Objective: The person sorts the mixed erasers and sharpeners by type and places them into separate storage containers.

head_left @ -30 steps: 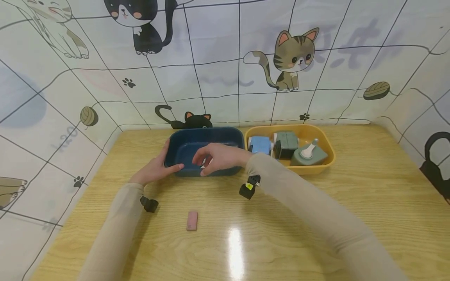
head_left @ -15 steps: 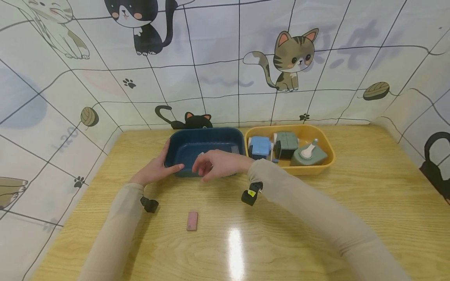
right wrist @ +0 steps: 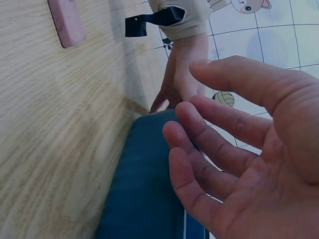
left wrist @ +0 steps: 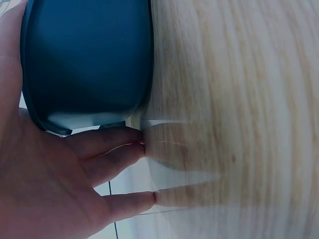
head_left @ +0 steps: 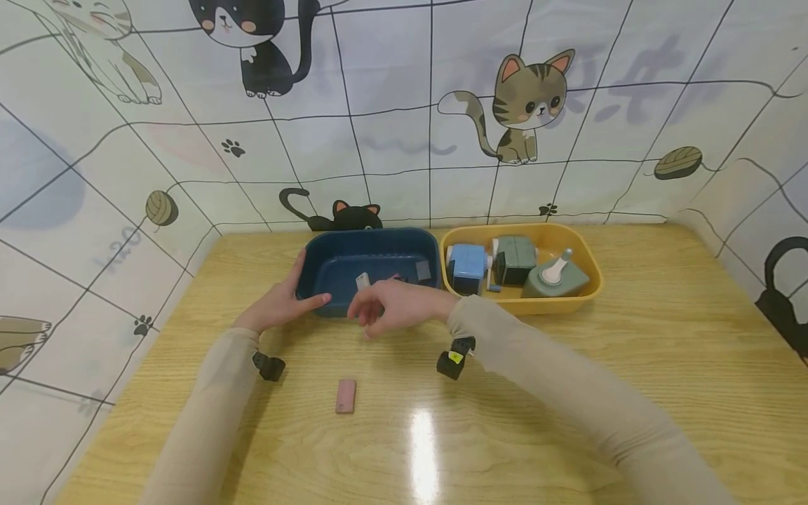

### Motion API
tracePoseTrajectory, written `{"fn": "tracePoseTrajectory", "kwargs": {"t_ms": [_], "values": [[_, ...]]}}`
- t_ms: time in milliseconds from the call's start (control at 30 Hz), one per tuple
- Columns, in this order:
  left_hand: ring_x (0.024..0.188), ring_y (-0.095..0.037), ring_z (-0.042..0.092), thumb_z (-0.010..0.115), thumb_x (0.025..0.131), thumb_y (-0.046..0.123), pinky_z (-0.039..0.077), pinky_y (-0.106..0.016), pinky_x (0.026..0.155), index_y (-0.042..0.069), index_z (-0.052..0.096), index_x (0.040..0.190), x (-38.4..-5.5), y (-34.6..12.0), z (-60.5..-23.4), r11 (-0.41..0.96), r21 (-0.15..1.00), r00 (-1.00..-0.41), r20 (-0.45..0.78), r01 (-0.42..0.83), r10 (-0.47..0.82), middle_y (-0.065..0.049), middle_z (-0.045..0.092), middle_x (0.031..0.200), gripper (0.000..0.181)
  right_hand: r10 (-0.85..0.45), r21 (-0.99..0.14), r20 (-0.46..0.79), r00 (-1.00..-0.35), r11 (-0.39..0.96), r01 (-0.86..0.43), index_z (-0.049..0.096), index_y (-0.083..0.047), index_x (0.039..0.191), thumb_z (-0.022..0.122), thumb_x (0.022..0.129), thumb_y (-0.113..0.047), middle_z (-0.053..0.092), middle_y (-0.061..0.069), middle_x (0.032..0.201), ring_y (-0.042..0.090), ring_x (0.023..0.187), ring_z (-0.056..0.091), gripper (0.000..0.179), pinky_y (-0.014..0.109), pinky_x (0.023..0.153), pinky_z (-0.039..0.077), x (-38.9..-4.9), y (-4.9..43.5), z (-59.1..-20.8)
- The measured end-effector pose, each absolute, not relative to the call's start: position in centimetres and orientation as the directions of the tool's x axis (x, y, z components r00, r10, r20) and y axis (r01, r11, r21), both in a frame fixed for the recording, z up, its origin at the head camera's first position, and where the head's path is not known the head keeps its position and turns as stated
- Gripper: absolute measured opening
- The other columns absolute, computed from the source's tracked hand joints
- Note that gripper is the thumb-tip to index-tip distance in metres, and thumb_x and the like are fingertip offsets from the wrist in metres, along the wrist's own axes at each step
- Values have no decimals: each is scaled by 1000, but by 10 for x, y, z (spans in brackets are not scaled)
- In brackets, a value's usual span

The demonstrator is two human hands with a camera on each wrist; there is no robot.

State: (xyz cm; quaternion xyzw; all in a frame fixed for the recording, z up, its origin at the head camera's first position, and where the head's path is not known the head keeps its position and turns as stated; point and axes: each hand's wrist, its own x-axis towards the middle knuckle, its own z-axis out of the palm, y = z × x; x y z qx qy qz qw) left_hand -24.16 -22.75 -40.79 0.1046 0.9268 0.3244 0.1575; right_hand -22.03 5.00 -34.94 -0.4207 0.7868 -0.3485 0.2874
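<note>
My left hand (head_left: 278, 305) rests against the left end of a dark blue bin (head_left: 372, 238), its thumb at the front rim. In the left wrist view its fingers (left wrist: 114, 142) stretch beside the bin wall, tips at the table. Empty, with loosely bent fingers, my right hand (head_left: 404, 306) hovers over the bin's front rim; the right wrist view shows nothing between thumb and fingertips. Inside the bin lie a small white block (head_left: 362, 281) and a grey square piece (head_left: 423, 271); my right hand partly hides other small items. A small pink rectangular block (head_left: 345, 396) lies on the table nearer me.
Right beside the blue bin stands a yellow bin (head_left: 562, 306). It holds a blue box-shaped device (head_left: 468, 265) with a crank, a dark green one (head_left: 515, 259), and a grey-green object with a white lever (head_left: 555, 280). A cat-printed curtain (head_left: 391, 154) hangs behind the wooden table (head_left: 505, 421).
My right hand has drawn back toward me from inside the blue bin to its front rim, uncovering the white block and the grey piece. My left hand stays in place.
</note>
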Motion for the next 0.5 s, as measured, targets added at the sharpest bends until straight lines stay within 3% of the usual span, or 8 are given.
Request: {"fn": "tracePoseTrajectory", "kwargs": {"t_ms": [500], "values": [[139, -48, 16, 61, 88, 59, 20, -62, 107, 24, -20, 152, -242, -226, -407, 775, 626, -929, -231, 86, 290, -23, 1, 158, 109, -879, -814, -156, -451, 373, -446, 62, -1, 120, 69, 88, -5, 64, 8, 101, 11, 91, 58, 33, 25, 81, 48, -211, 47, -364]]}}
